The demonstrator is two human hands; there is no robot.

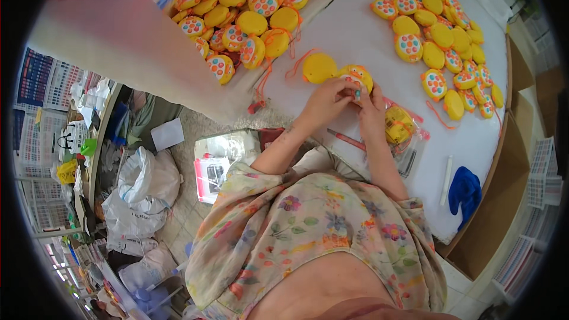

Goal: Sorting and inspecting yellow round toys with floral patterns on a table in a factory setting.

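Both hands are at a round yellow toy (358, 73) whose pale face carries coloured dots. My left hand (328, 98) has its fingers bent onto the dotted face, thumb and fingertips close together there. My right hand (371, 108) grips the toy's near right edge. A small teal spot shows between the fingertips; whether it is a dot or a loose piece, I cannot make out. Beside my left fingers, a second yellow toy (320, 69) lies plain side up, with an orange cord near it.
Yellow toys heap up at the far left (252, 22) and spread across the right of the white table (332, 29). Nearer lie a clear bag of yellow pieces (400, 125), a red pen-like tool (347, 140), a white stick (446, 181) and blue cloth (464, 192). White sacks (145, 186) stand left.
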